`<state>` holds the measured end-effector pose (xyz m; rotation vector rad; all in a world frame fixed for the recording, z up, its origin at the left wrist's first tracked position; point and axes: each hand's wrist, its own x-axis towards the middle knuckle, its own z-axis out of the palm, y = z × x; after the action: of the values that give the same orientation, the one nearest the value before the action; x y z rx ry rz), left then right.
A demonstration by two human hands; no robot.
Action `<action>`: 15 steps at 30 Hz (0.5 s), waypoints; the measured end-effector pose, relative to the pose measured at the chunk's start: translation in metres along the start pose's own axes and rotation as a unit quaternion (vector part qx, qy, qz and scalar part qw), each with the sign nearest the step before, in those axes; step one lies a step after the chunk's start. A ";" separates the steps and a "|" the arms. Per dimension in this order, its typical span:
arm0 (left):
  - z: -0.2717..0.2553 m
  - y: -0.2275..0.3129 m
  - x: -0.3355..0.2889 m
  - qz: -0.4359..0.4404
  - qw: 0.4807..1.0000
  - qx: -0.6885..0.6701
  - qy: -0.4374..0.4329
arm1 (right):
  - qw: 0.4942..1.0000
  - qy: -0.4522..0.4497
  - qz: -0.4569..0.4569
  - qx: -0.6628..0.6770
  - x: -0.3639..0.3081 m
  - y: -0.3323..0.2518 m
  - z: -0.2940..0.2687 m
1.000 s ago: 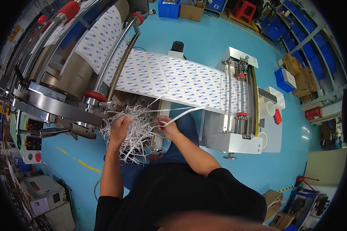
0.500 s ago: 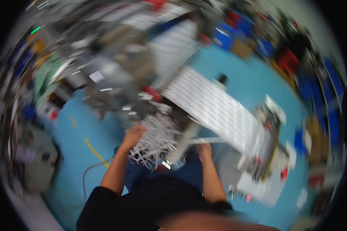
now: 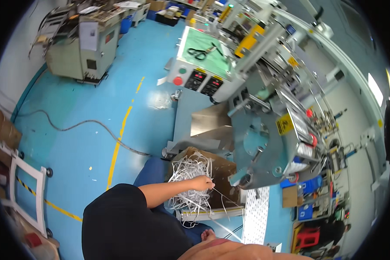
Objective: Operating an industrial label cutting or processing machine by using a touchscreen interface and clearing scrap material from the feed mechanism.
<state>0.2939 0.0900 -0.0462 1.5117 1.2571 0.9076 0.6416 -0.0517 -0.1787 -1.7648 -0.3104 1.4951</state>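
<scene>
My left hand (image 3: 202, 183) reaches from a black sleeve into an open cardboard box (image 3: 223, 171) and is closed on a tangle of white paper strips (image 3: 187, 173). The box stands on the floor against the base of a grey machine (image 3: 264, 143). Only the fingertips of my right hand (image 3: 208, 235) show at the lower edge, beside a thin white strip (image 3: 223, 229) that runs down from the box; whether they grip it is unclear. A white perforated sheet (image 3: 256, 214) hangs to the right of the box.
A control panel with a red button (image 3: 177, 80) and a green-topped bench with scissors (image 3: 198, 53) stand behind the machine. A grey cable (image 3: 82, 125) and a yellow line (image 3: 119, 136) cross the blue floor. Another grey machine (image 3: 80, 47) stands far left, a white frame (image 3: 28, 190) near left.
The view has swung sharply left, away from the long perforated sheet and onto the machine's side and control panel. My left hand stays in the strips; my right hand has dropped toward the lower edge.
</scene>
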 end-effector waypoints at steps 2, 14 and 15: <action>0.001 0.002 -0.004 0.015 1.000 0.001 0.003 | 0.999 0.021 0.009 -0.038 -0.005 -0.006 0.005; -0.025 -0.008 0.001 0.031 0.999 -0.003 0.004 | 0.994 0.026 0.007 -0.110 -0.001 -0.010 0.009; -0.028 -0.009 -0.002 0.030 0.999 0.011 0.000 | 0.994 0.024 0.008 -0.104 -0.002 -0.010 0.008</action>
<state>0.2644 0.0944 -0.0467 1.5742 1.2302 0.9360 0.6367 -0.0436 -0.1701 -1.9675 -0.4416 1.4725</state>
